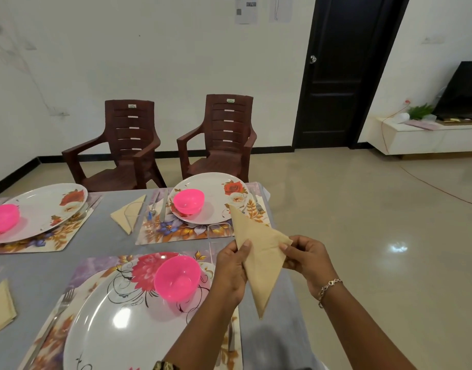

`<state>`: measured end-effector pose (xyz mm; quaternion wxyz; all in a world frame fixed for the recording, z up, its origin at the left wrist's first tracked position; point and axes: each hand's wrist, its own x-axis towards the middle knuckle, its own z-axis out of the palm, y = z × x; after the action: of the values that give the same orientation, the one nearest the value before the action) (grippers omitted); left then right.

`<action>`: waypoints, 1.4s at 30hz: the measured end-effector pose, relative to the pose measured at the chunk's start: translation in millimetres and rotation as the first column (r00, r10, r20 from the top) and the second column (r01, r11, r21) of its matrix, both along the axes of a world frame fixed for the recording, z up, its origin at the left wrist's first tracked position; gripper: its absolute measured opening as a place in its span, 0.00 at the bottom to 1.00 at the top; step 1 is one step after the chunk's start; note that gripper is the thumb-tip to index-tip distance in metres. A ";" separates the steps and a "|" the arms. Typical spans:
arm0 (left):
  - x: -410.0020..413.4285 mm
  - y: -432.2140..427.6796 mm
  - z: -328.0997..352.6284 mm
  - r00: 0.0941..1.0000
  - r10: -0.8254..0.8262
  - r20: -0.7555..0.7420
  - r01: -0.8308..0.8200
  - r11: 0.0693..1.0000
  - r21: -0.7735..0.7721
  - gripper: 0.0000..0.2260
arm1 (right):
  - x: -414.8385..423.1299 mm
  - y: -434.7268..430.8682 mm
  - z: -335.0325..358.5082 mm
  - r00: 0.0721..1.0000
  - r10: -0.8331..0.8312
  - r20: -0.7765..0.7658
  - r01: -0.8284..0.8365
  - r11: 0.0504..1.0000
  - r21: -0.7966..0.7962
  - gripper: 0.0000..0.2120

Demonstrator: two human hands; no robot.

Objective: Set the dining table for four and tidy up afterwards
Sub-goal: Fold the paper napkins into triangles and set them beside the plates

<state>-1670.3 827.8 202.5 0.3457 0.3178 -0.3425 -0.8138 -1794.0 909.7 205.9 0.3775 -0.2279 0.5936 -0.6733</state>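
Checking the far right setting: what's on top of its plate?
An empty pink bowl sits on the plate. The napkin in front covers a bit of its near right rim, hiding whatever lies there.

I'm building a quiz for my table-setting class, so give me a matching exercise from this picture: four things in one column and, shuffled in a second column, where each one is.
Things
1. held napkin
2. near pink bowl
3. fork
4. far napkin

Places
A. on the bare table, between the left far plate and the right far plate
B. pinched between the left hand and the right hand
C. on the near plate
D. on the near placemat, left of the near plate

Pairs: 1-B, 2-C, 3-D, 4-A
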 end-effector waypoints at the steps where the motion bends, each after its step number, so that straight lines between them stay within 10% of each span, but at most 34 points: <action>1: 0.3 -1.1 -0.6 1.000 -0.009 -0.002 0.009 1.000 -0.012 0.06 | -2.1 -0.9 2.3 1.000 0.025 0.000 -0.025 1.000 0.018 0.02; 10: 3.7 -1.7 -1.8 0.955 -0.276 0.108 0.288 0.950 -0.124 0.07 | -16.7 -36.3 45.1 0.900 0.414 -0.135 -0.350 0.872 0.341 0.10; 21: 28.5 25.0 -36.1 0.903 -0.353 0.247 0.341 0.936 0.090 0.08 | -28.3 -58.6 -5.4 0.912 0.275 -0.305 -0.128 0.896 0.426 0.11; 34: 30.7 45.9 -102.5 0.822 -0.376 0.427 0.219 0.902 0.372 0.05 | -26.8 -94.3 -86.4 0.665 0.571 -0.482 -0.118 0.718 0.686 0.09; 42: 15.6 42.6 -112.1 0.806 -0.361 0.468 0.102 0.865 0.491 0.06 | 16.5 -55.3 -114.2 0.397 0.541 -0.742 0.044 0.796 0.604 0.21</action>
<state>-1654.7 870.4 90.4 0.0472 0.5605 -0.2693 -0.7817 -1777.5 854.4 91.7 0.1547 -0.5223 0.8176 -0.1865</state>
